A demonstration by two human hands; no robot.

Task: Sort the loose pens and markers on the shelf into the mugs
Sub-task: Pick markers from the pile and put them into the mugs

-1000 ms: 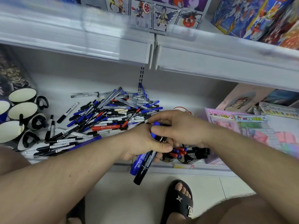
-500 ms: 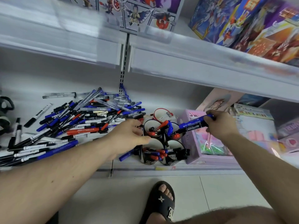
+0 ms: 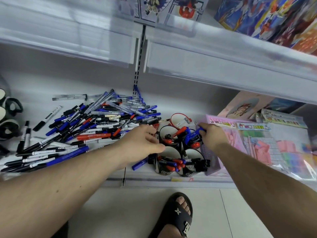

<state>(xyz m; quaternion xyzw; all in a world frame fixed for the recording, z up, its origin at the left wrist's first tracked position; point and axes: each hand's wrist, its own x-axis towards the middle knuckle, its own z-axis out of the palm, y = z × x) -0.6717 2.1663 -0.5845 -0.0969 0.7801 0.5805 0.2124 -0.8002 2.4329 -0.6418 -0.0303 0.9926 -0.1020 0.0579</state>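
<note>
Gripping a blue marker (image 3: pixel 197 133) near its upper end, the right hand (image 3: pixel 211 136) holds it nose-down over the rear right mug (image 3: pixel 192 143) of a tight cluster of mugs at the shelf's front edge; the marker's lower end appears already among the red and blue caps inside. The left hand (image 3: pixel 145 143) hovers with fingers loosely spread and nothing visibly held, between the loose pile of pens and markers (image 3: pixel 96 124) and the rear left mug (image 3: pixel 167 137). Most stock remains unsorted on the shelf (image 3: pixel 42 83). One blue pen (image 3: pixel 139 164) lies partly under the left wrist, near the shelf lip. Risks noted: the front mugs (image 3: pixel 180 166) stand close to the lip, so a knock from either forearm could tip them to the floor; the receiving mug looks crowded, and a forced insertion may jam or eject a neighbouring pen; colours may be mixed if placement is careless.
</note>
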